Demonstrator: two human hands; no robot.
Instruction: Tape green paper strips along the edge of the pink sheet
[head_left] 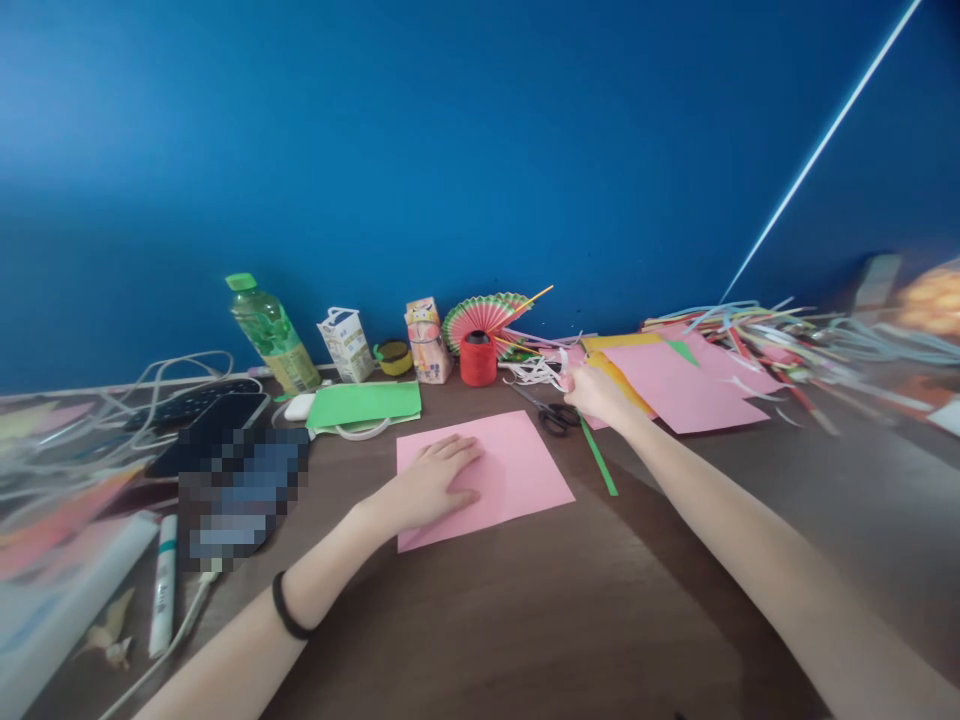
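A pink sheet of paper [517,465] lies on the dark table in front of me. My left hand [439,475] rests flat on its left part, fingers stretched out. My right hand [596,392] reaches to the back, its fingers curled closed at a heap of white and pink paper scraps [536,371]. What those fingers grip, if anything, I cannot make out. Just left of that hand lie dark-handled scissors [556,418]. A narrow green paper strip [600,460] runs from beside the hand toward me.
Pink sheets [690,385] and a pile of coloured strips [780,350] lie at right. Along the blue wall stand a bottle [274,335], a carton [345,345], a red thread spool [478,360] and a paper fan [491,315]. Green paper [365,404], a phone [251,490] and cables are at left.
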